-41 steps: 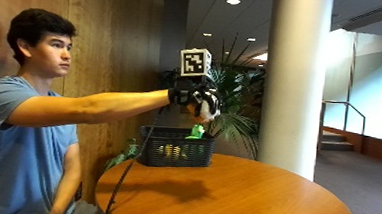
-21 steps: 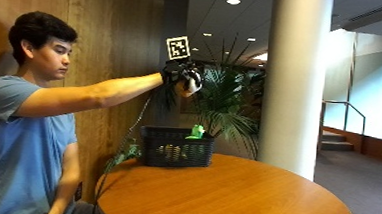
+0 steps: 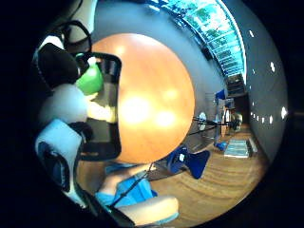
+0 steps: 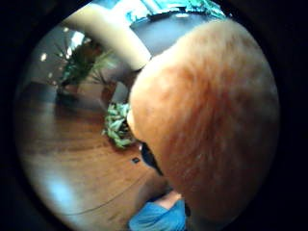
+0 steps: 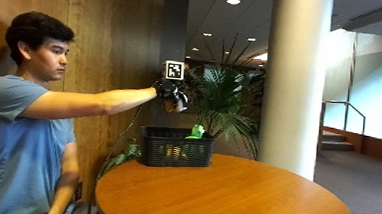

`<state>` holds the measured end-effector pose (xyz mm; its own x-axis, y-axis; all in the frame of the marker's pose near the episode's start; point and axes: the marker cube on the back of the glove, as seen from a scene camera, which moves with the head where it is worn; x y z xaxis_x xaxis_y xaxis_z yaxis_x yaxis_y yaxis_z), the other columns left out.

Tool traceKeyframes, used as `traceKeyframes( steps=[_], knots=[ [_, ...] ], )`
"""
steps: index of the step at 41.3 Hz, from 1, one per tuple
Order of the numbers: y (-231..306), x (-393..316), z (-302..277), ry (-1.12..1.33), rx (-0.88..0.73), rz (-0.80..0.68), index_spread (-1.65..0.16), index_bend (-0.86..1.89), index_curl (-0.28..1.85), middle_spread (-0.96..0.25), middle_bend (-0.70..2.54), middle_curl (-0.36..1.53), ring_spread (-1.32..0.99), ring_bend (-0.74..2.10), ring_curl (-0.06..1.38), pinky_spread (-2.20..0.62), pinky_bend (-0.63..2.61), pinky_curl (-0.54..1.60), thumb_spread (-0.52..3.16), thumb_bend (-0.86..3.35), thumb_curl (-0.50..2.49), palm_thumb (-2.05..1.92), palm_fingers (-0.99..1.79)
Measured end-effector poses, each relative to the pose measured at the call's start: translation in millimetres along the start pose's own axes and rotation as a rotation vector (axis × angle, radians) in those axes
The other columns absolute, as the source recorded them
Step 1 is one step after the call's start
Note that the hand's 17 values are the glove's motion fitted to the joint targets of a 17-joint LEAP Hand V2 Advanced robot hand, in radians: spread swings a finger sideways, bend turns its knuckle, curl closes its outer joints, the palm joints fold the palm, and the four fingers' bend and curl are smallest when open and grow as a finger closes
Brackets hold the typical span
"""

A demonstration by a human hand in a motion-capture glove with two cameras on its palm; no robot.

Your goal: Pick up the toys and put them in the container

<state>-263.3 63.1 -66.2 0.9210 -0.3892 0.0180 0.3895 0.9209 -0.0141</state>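
My gloved right hand (image 5: 173, 93) hangs in the air at the end of an outstretched arm, well above the black mesh basket (image 5: 155, 152). Its fingers droop loosely and I see nothing in them. A green toy (image 5: 196, 132) sticks up over the basket's rim, and a yellow toy (image 5: 170, 151) shows through the mesh. The little finger side palm view looks down into the basket (image 3: 107, 149), with the green toy (image 3: 90, 80) and the yellow toy (image 3: 102, 113) inside. A rounded orange-pink surface (image 4: 211, 120) fills the thumb side palm view; it looks like my own thumb.
The basket stands at the back edge of a round wooden table (image 5: 239, 195), close to the wood-panelled wall. Behind it are a potted palm (image 5: 228, 97) and a thick white column (image 5: 296, 83). A blue chair (image 3: 190, 161) stands on the floor beside the table.
A second ago my hand was low over the basket, right above the green toy. It rose away from the basket and now hovers higher, slightly back toward the person; the green toy stays in the basket.
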Motion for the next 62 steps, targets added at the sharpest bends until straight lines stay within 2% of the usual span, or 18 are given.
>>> traceKeyframes(
  steps=[3, 5, 8, 9, 13, 15, 20, 28, 33, 38, 42, 46, 55, 62],
  knots=[
    [0, -3, 12, -0.032, -0.066, -0.015, -0.33, 0.15, 0.31, -0.31, 0.19, 0.75, -0.44, 0.87, 0.64, -0.41, 1.29, 0.41, 1.17, -0.09, 0.67, 0.32, 0.77],
    [-1, -2, 19, -0.047, -0.088, -0.029, -0.31, 0.01, 0.27, -0.21, 0.06, 0.71, -0.36, 0.92, 0.66, -0.39, 1.37, 0.44, 1.12, -0.2, 0.58, 0.03, 0.49],
    [-3, 4, 24, -0.016, -0.088, -0.049, -0.29, -0.01, 0.25, -0.11, 0.07, 0.68, -0.29, 1.0, 0.68, -0.37, 1.47, 0.47, 1.09, -0.15, 0.52, -0.09, 0.32],
    [-3, 8, 24, 0.0, -0.082, -0.046, -0.29, -0.07, 0.21, -0.08, 0.08, 0.66, -0.26, 0.98, 0.68, -0.34, 1.51, 0.47, 1.06, -0.16, 0.5, -0.14, 0.17],
    [-7, 23, 21, 0.018, -0.051, 0.02, -0.27, 0.01, 0.18, -0.01, 0.13, 0.63, -0.18, 1.0, 0.67, -0.28, 1.58, 0.48, 1.03, -0.13, 0.45, -0.16, 0.04],
    [-9, 31, 21, 0.03, -0.044, 0.037, -0.27, 0.09, 0.19, 0.02, 0.15, 0.61, -0.13, 0.82, 0.61, -0.2, 1.62, 0.48, 1.02, -0.13, 0.42, -0.16, -0.14],
    [-26, 14, 19, 0.131, -0.048, 0.067, -0.27, 0.15, 0.21, 0.07, 0.14, 0.55, -0.04, 0.54, 0.52, -0.08, 1.62, 0.45, 1.0, -0.11, 0.36, -0.15, -0.3],
    [-17, 104, 23, 0.211, -0.071, 0.206, -0.27, 0.12, 0.22, 0.1, 0.12, 0.47, 0.04, 0.32, 0.43, 0.03, 1.53, 0.41, 1.01, -0.1, 0.3, -0.13, -0.28],
    [-12, 147, 25, 0.106, -0.034, 0.361, -0.27, 0.1, 0.21, 0.1, 0.13, 0.44, 0.07, 0.26, 0.41, 0.06, 1.46, 0.38, 1.02, -0.09, 0.27, -0.12, -0.26],
    [3, 186, 26, 0.012, -0.013, 0.374, -0.27, 0.09, 0.2, 0.09, 0.15, 0.41, 0.08, 0.24, 0.4, 0.08, 1.4, 0.36, 1.03, -0.09, 0.25, -0.12, -0.23],
    [18, 210, 29, 0.021, -0.013, 0.327, -0.27, 0.09, 0.19, 0.08, 0.15, 0.4, 0.08, 0.22, 0.39, 0.08, 1.35, 0.34, 1.04, -0.08, 0.23, -0.11, -0.21],
    [33, 248, 44, 0.178, -0.015, 0.444, -0.27, 0.1, 0.19, 0.08, 0.16, 0.39, 0.07, 0.21, 0.39, 0.08, 1.29, 0.33, 1.06, -0.08, 0.22, -0.1, -0.21],
    [60, 291, 73, 0.145, -0.047, 0.519, -0.27, 0.1, 0.18, 0.06, 0.17, 0.37, 0.06, 0.19, 0.38, 0.07, 1.21, 0.3, 1.08, -0.07, 0.2, -0.1, -0.16],
    [74, 304, 82, 0.126, -0.064, 0.474, -0.27, 0.09, 0.17, 0.05, 0.17, 0.36, 0.05, 0.2, 0.38, 0.07, 1.18, 0.3, 1.11, -0.06, 0.19, -0.08, -0.16]
  ],
)
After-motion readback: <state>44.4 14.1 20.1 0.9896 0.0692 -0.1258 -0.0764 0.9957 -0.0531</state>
